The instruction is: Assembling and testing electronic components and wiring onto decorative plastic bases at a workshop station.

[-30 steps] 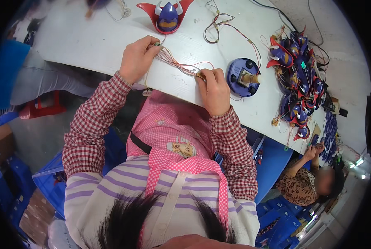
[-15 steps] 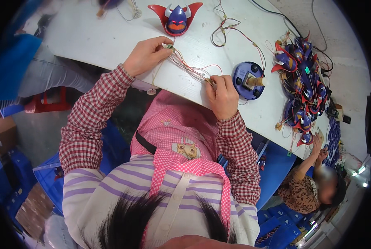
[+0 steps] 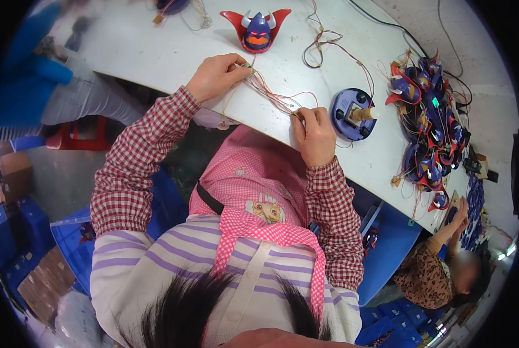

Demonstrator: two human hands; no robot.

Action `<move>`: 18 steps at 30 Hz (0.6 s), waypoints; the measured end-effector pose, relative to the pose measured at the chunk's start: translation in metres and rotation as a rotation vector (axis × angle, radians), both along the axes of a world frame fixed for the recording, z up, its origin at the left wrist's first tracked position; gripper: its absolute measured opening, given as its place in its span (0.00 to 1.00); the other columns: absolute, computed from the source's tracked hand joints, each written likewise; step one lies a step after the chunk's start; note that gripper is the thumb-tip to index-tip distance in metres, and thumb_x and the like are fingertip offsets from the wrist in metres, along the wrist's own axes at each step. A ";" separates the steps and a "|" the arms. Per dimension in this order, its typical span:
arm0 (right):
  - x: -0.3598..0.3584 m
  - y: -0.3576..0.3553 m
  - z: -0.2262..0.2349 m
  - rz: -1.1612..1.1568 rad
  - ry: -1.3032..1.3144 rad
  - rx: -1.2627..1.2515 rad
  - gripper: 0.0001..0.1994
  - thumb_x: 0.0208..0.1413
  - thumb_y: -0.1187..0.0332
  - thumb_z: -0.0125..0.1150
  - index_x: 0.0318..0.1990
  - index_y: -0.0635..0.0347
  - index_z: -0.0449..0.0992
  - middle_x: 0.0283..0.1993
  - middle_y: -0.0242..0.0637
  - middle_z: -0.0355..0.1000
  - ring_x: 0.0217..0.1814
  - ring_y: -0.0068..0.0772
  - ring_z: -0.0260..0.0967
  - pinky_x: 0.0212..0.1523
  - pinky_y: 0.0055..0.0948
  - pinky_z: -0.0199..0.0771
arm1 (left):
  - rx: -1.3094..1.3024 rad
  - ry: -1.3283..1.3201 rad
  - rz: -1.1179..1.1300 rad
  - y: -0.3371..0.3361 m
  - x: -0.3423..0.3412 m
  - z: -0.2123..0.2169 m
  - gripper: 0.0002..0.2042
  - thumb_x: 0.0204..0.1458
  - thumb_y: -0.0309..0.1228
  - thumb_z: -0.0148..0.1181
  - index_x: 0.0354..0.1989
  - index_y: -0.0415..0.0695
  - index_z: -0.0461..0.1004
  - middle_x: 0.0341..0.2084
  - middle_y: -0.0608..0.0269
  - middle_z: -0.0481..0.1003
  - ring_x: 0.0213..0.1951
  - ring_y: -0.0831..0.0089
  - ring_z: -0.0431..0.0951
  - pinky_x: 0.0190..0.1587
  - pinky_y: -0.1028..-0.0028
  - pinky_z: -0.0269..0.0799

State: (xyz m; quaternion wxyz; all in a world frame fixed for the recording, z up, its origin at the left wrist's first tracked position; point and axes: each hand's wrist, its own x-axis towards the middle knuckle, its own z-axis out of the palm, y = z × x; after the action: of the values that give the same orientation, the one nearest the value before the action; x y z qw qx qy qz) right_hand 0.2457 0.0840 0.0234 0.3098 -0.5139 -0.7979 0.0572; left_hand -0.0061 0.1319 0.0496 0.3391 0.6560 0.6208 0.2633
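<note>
Wire bundle (image 3: 271, 95) between both hands

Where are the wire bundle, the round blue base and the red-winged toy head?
wire bundle (image 3: 271, 95), head view, mid-span between both hands.
round blue base (image 3: 345, 119), head view, left part of its top.
red-winged toy head (image 3: 258, 29), head view, blue face centre.

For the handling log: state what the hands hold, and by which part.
Both hold one bundle of thin wires: left hand pinches its upper end, right hand its lower end.
</note>
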 end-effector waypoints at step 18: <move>-0.008 -0.016 0.008 0.055 0.179 0.026 0.12 0.45 0.76 0.63 0.39 0.62 0.72 0.33 0.37 0.66 0.27 0.31 0.65 0.27 0.24 0.68 | -0.253 -1.100 0.410 -0.126 0.042 -0.053 0.09 0.56 0.26 0.54 0.43 0.36 0.67 0.32 0.60 0.71 0.31 0.75 0.73 0.33 0.82 0.72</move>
State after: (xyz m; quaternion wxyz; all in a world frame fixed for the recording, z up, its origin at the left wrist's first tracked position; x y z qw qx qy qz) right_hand 0.2377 0.0681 0.0313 0.3849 -0.4805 -0.7815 0.1013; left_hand 0.0359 0.0061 -0.0034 0.6284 0.2451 0.4946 0.5481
